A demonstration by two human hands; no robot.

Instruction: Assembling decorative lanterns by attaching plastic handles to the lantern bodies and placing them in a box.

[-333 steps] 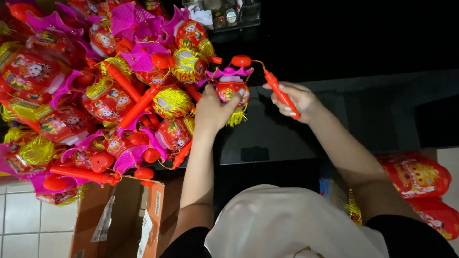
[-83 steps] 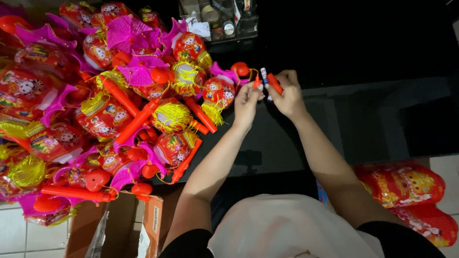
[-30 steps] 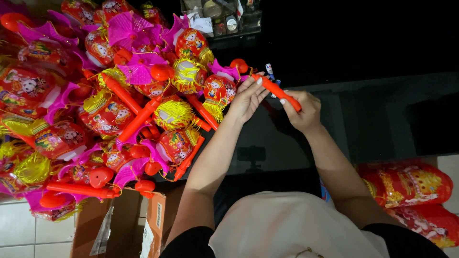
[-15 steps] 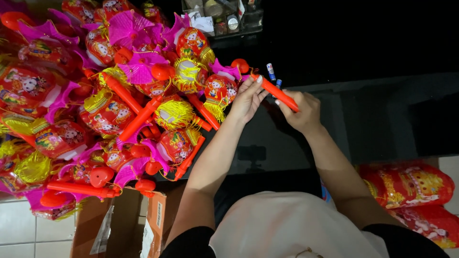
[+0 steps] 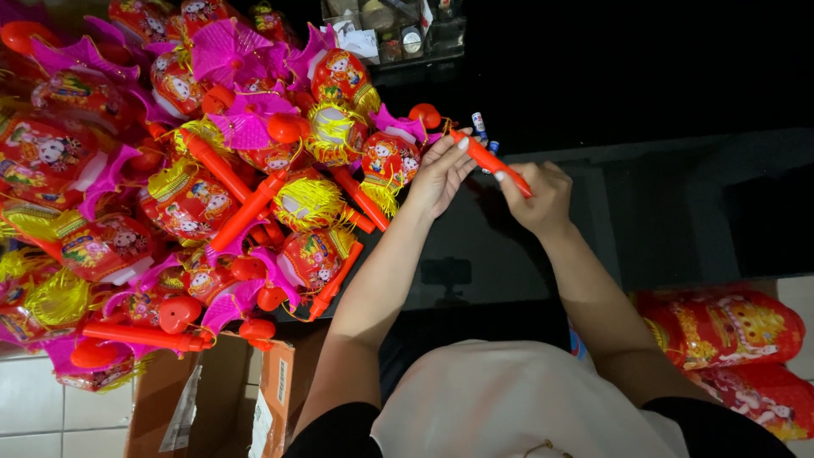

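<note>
My left hand (image 5: 437, 174) and my right hand (image 5: 534, 193) both grip one orange plastic lantern handle (image 5: 490, 161), held slanted above a dark glossy tabletop (image 5: 644, 212). From the handle's upper end hangs a small red and gold lantern (image 5: 388, 161) with a yellow fringe. Two small batteries (image 5: 483, 131) stick out just behind the handle near my fingertips. The left hand's fingers pinch the handle's upper end; the right hand wraps its lower end.
A big heap of red, gold and magenta toy lanterns (image 5: 170, 187) with orange handles fills the left. A cardboard box (image 5: 220, 399) stands below it. Red printed lantern packs (image 5: 729, 339) lie at the lower right. A clear container (image 5: 398, 34) sits at the top.
Both hands have kept hold of the orange handle and shifted it slightly; the left fingers now pinch its upper end by the batteries. The lantern heap has not moved.
</note>
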